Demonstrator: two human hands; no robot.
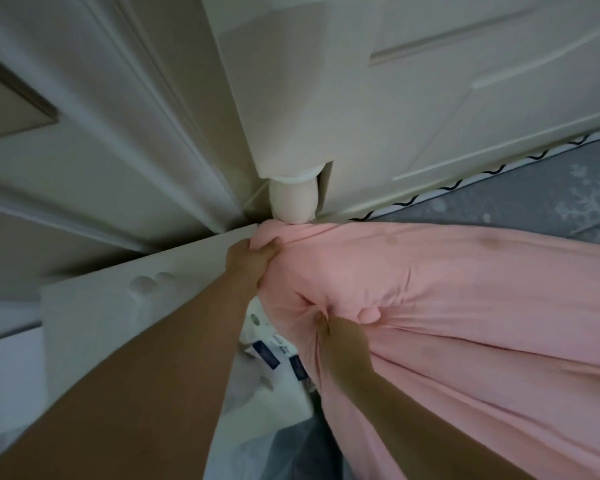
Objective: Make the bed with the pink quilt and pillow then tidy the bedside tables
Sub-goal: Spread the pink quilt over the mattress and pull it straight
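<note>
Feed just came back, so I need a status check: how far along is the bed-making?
Early on. Done: nothing looks finished. In hand: both hands grip the pink quilt, the left hand pulling its corner up by the bedpost, the right hand bunching fabric lower down. Left: the quilt is wrinkled and part of the grey sheet is uncovered; no pillow or bedside tables are in view.

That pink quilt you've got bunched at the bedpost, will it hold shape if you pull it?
Probably not: the pink quilt creases deeply where the left hand and right hand grip it, so it looks floppy. Its puffiness suggests it is light and should drag easily.
</note>
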